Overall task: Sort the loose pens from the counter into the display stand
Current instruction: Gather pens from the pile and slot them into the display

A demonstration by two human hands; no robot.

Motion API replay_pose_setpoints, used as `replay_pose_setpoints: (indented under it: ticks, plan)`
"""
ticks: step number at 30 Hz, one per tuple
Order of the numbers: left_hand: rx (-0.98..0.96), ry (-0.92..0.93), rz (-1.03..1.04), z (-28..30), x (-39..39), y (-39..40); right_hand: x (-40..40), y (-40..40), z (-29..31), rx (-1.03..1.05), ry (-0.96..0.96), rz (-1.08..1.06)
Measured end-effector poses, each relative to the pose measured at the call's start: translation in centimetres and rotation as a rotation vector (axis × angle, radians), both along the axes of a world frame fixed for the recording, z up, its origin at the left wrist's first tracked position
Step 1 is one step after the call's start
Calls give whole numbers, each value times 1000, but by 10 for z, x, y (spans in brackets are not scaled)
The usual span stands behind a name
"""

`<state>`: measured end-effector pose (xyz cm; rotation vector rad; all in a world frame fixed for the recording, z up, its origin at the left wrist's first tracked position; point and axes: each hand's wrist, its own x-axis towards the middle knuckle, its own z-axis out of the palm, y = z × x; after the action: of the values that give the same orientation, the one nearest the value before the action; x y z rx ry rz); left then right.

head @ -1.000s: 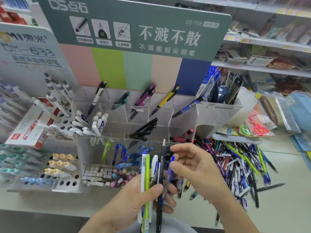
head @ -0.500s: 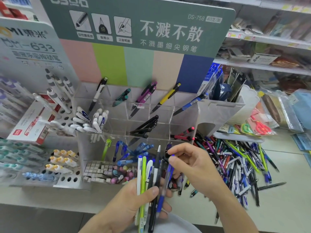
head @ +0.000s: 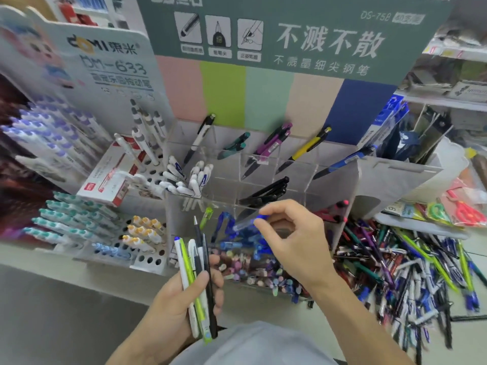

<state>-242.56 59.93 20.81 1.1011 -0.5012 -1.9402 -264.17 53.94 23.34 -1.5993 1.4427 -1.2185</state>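
My left hand [head: 181, 299] grips a bundle of pens [head: 196, 275], white, lime green and black, held upright below the clear acrylic display stand [head: 334, 180]. My right hand [head: 292, 233] pinches a single blue pen [head: 247, 221] by its end, tilted over the stand's lower compartment where several blue pens [head: 232, 233] lie. The stand's upper cells hold a white-black, teal, purple, yellow and blue pen; a middle cell holds black pens [head: 266, 193]. A big heap of loose pens [head: 411, 270] covers the counter to the right.
A white peg-hole rack [head: 142, 256] with capped pens and a red-white box [head: 110, 177] stand on the left. Small erasers [head: 253, 272] fill the stand's front tray. Scissors packs [head: 461, 209] and shelves sit at the right. The green sign [head: 290, 35] rises behind.
My right hand has drawn the blue pen out of the bundle and carried it up toward the blue-pen compartment. The view shifted right and closer.
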Motion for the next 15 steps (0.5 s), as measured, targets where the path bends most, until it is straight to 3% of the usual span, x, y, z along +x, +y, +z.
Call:
replay_pose_setpoints:
  ticks: [7,11,13,15]
  plan:
    - [27,-2,108,8,-5,6,20,-10,-24,-211,267,81]
    - [43,-3,99,11,-9,4,31,-8,-35,-213,550,137]
    - [55,-9,85,11,-10,2,32,1,-29,-214,474,147]
    - [57,1,50,11,-12,1,31,12,-17,-135,271,133]
